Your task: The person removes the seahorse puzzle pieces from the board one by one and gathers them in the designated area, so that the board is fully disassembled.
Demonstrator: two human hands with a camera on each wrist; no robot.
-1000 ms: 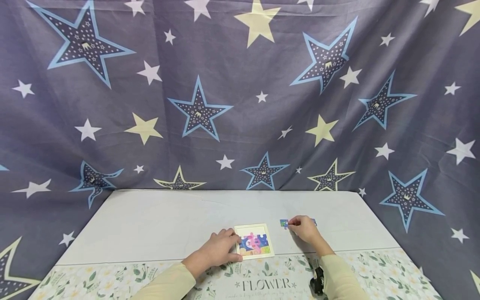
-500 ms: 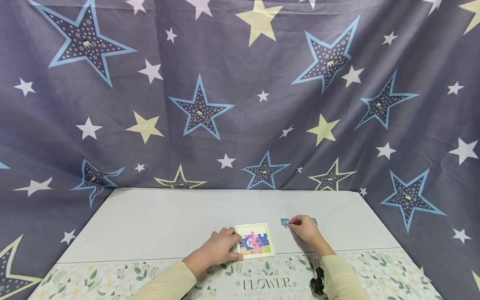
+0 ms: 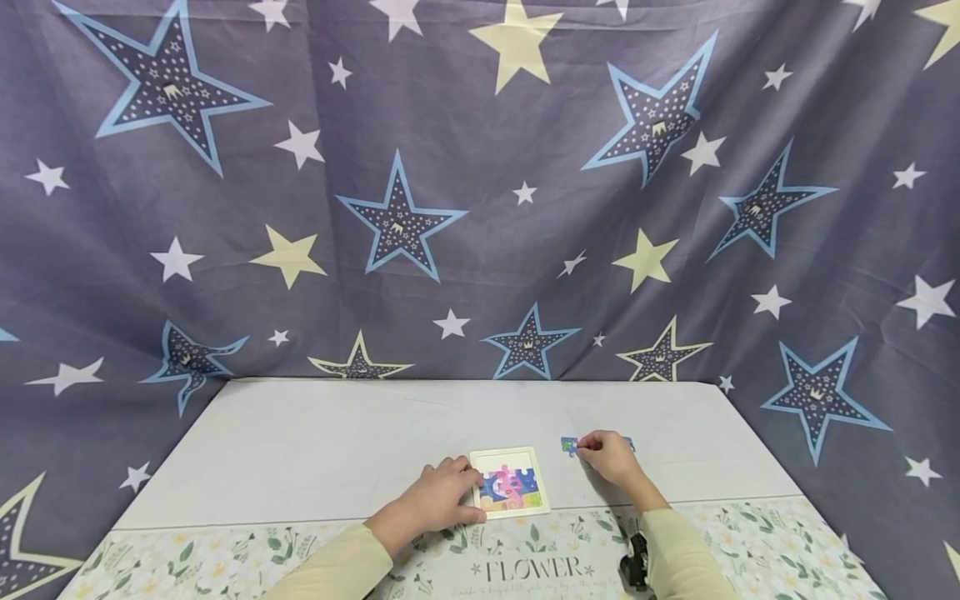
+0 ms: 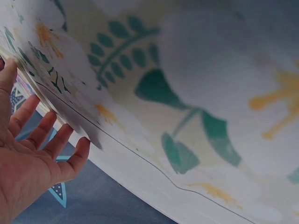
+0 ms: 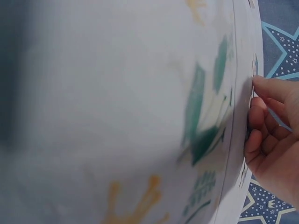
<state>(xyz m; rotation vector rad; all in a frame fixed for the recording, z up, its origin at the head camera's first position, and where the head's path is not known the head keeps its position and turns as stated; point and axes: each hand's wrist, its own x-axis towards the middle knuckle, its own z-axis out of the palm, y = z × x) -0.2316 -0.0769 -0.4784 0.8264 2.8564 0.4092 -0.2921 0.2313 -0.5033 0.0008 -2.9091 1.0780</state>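
A cream puzzle tray (image 3: 542,475) lies on the table with its lower part filled by interlocked pieces (image 3: 510,487) showing a pink figure on blue; its upper part is bare white. Along the tray's left rim and near corner rests my left hand (image 3: 442,496), fingers relaxed and spread in the left wrist view. To the right, my right hand (image 3: 611,458) pinches the edge of a small blue and green puzzle piece (image 3: 568,446) low at the white surface. Another blue piece (image 3: 631,442) shows behind that hand, mostly hidden by it.
White table surface (image 3: 337,442) stretches behind the hands, with a floral mat (image 3: 532,567) printed FLOWER along the near side. A dark curtain (image 3: 480,208) with stars hangs round the back and sides. A black device (image 3: 635,562) sits at the right wrist.
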